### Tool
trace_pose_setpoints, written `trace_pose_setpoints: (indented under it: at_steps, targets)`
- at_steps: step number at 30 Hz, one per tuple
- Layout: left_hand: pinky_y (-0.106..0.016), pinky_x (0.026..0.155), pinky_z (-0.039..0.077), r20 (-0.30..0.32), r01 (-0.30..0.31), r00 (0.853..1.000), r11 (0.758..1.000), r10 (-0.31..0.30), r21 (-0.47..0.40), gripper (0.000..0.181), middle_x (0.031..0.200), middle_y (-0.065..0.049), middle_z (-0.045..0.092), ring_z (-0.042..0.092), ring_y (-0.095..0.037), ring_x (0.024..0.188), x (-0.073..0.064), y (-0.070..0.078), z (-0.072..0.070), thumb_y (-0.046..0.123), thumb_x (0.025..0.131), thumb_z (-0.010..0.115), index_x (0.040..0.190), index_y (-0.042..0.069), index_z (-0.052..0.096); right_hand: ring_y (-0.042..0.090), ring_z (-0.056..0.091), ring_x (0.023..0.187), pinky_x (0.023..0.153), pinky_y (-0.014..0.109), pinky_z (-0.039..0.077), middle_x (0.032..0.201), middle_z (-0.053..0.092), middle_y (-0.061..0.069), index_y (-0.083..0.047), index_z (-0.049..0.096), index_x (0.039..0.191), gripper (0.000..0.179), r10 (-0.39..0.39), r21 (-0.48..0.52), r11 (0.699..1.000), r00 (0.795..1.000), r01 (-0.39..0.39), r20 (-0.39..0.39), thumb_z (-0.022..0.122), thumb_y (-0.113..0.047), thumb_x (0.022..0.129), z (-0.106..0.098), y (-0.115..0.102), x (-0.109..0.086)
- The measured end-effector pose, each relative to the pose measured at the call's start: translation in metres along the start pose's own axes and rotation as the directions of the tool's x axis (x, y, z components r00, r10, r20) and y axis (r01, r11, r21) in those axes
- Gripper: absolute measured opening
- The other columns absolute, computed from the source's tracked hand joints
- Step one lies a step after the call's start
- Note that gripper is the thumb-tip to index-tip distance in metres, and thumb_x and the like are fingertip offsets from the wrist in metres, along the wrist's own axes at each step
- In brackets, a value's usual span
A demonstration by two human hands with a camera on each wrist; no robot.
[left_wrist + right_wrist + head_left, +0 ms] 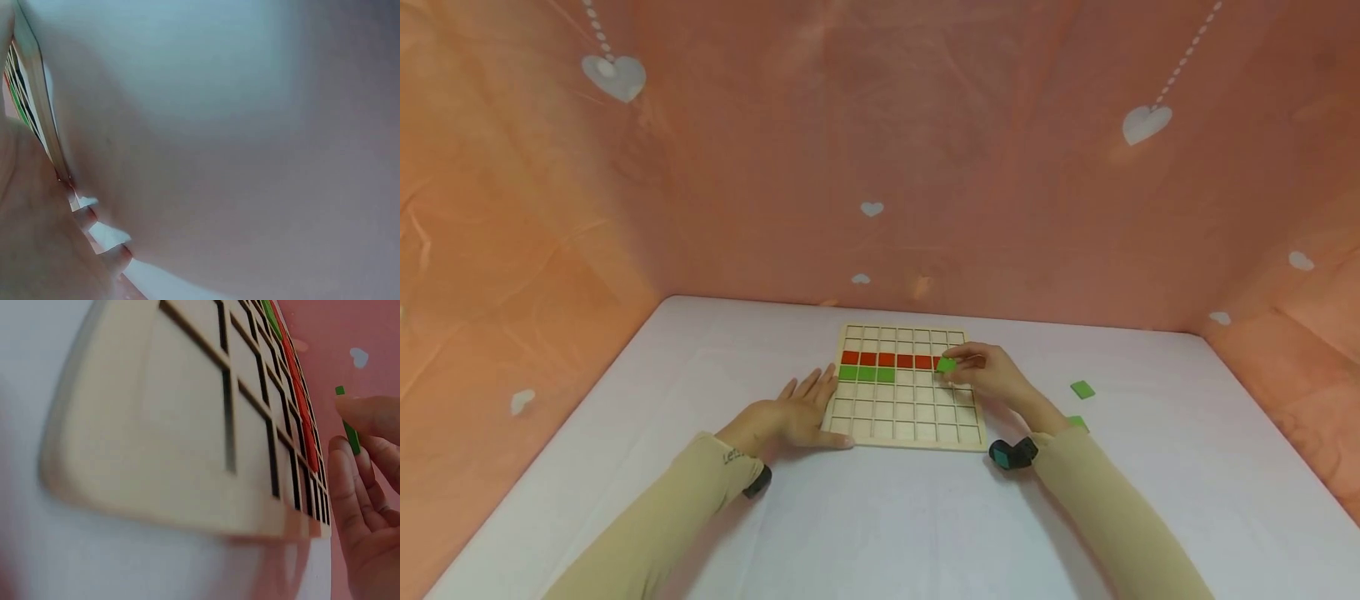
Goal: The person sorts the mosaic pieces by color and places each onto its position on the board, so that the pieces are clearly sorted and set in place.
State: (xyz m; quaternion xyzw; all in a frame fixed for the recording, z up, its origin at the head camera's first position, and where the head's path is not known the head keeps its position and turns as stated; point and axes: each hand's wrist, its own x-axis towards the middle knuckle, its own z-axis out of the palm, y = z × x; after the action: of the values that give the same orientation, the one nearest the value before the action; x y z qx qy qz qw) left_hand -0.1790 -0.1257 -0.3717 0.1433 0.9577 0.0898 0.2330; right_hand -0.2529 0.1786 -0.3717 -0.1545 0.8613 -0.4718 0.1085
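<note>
A wooden grid board [883,410] lies on the white table, with a row of red square tiles [886,360] and, just below it, 3 green tiles [867,374] at the left. Over the board's right part, my right hand [992,375] pinches a green square tile [946,365] between thumb and fingers; the right wrist view shows this green tile [351,434] edge-on, above the board. My left hand [797,414] rests at the board's left edge, fingers straight and spread, thumb along the near corner. In the left wrist view only part of the board's edge [47,100] shows.
Two loose green tiles lie on the table to the right: one green tile [1082,389] in full view, another green tile [1077,422] partly hidden behind the right forearm. Pink cloth [925,167] with white hearts hangs behind the table [865,525] and at its sides.
</note>
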Motion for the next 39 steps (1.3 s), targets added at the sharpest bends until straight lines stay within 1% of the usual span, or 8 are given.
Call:
trace_pose_setpoints:
  at_steps: [3, 8, 11, 15, 20, 26, 31, 39]
  targets:
    - [-0.051, 0.119, 0.003, 0.013, 0.005, 1.000, 1.000, -0.005, 0.004, 0.104, 0.162, -0.012, -0.010, -0.005, -0.031, 0.149, -0.003, 0.002, -0.004, 0.061, 0.088, 0.055, 0.153, 0.001, 0.002, 0.021, 0.062, 0.097, 0.084, 0.029, 0.049, 0.110, 0.066, 0.016, -0.002, 0.064, 0.120, 0.038, 0.005, 0.025, 1.000, 1.000, -0.006, 0.018, 0.072, -0.013, 0.084, 0.003, -0.002, 0.004]
    - [-0.052, 0.119, 0.002, 0.027, -0.005, 1.000, 1.000, 0.006, -0.011, 0.103, 0.161, -0.014, -0.009, -0.005, -0.032, 0.149, -0.008, 0.006, -0.010, 0.061, 0.088, 0.055, 0.153, -0.001, 0.003, 0.021, 0.063, 0.095, 0.080, 0.026, 0.050, 0.108, 0.067, 0.017, 0.001, 0.064, 0.119, 0.038, -0.024, 0.051, 0.998, 0.999, 0.022, 0.037, 0.072, -0.010, 0.083, 0.010, -0.007, 0.007]
    - [-0.051, 0.119, 0.001, 0.037, 0.002, 0.999, 1.000, -0.002, -0.001, 0.104, 0.161, -0.013, -0.011, -0.007, -0.031, 0.149, -0.006, 0.005, -0.009, 0.062, 0.088, 0.054, 0.153, 0.000, 0.001, 0.020, 0.062, 0.093, 0.079, 0.026, 0.050, 0.105, 0.067, 0.015, 0.000, 0.065, 0.117, 0.037, -0.027, 0.045, 0.999, 0.999, 0.025, 0.043, 0.073, -0.011, 0.083, 0.015, -0.009, 0.008]
    - [-0.051, 0.119, 0.001, 0.023, 0.000, 1.000, 1.000, -0.001, 0.013, 0.104, 0.161, -0.012, -0.013, -0.008, -0.030, 0.149, -0.003, 0.002, -0.003, 0.063, 0.088, 0.053, 0.153, 0.001, 0.000, 0.018, 0.061, 0.090, 0.079, 0.026, 0.049, 0.102, 0.066, 0.012, -0.002, 0.066, 0.115, 0.035, -0.031, 0.024, 0.999, 0.999, 0.030, 0.039, 0.074, -0.013, 0.082, 0.021, -0.010, 0.011]
    - [-0.052, 0.119, 0.002, 0.006, -0.009, 1.000, 1.000, 0.009, 0.005, 0.104, 0.161, -0.013, -0.012, -0.007, -0.032, 0.149, 0.000, -0.001, 0.000, 0.063, 0.088, 0.053, 0.153, 0.000, 0.002, 0.019, 0.061, 0.091, 0.080, 0.029, 0.051, 0.105, 0.064, 0.013, -0.001, 0.067, 0.115, 0.034, -0.054, 0.025, 0.998, 0.997, 0.053, 0.049, 0.073, -0.011, 0.083, 0.026, -0.009, 0.014]
    - [-0.051, 0.119, 0.001, 0.023, -0.008, 1.000, 1.000, 0.008, -0.002, 0.104, 0.161, -0.012, -0.012, -0.007, -0.031, 0.149, -0.005, 0.003, -0.004, 0.062, 0.088, 0.054, 0.153, 0.000, 0.002, 0.019, 0.060, 0.092, 0.078, 0.029, 0.050, 0.107, 0.063, 0.013, -0.003, 0.066, 0.116, 0.033, -0.054, 0.026, 0.998, 0.996, 0.053, 0.070, 0.071, -0.010, 0.084, 0.033, -0.011, 0.013]
    - [-0.051, 0.119, 0.001, 0.035, -0.003, 0.999, 1.000, 0.003, 0.000, 0.103, 0.161, -0.011, -0.013, -0.008, -0.030, 0.149, -0.010, 0.007, -0.008, 0.062, 0.089, 0.052, 0.153, 0.000, 0.001, 0.019, 0.060, 0.090, 0.077, 0.028, 0.050, 0.104, 0.065, 0.012, -0.003, 0.067, 0.115, 0.032, -0.059, 0.010, 0.998, 0.996, 0.058, 0.061, 0.071, -0.009, 0.083, 0.037, -0.015, 0.014]
    - [-0.052, 0.119, 0.003, 0.043, -0.016, 0.999, 1.000, 0.016, 0.006, 0.102, 0.161, -0.014, -0.011, -0.006, -0.033, 0.149, -0.010, 0.007, -0.010, 0.061, 0.090, 0.051, 0.152, -0.002, 0.002, 0.017, 0.059, 0.086, 0.073, 0.026, 0.049, 0.102, 0.065, 0.014, -0.001, 0.068, 0.113, 0.031, -0.092, 0.003, 0.996, 0.994, 0.092, 0.067, 0.072, -0.008, 0.084, 0.043, -0.017, 0.017]
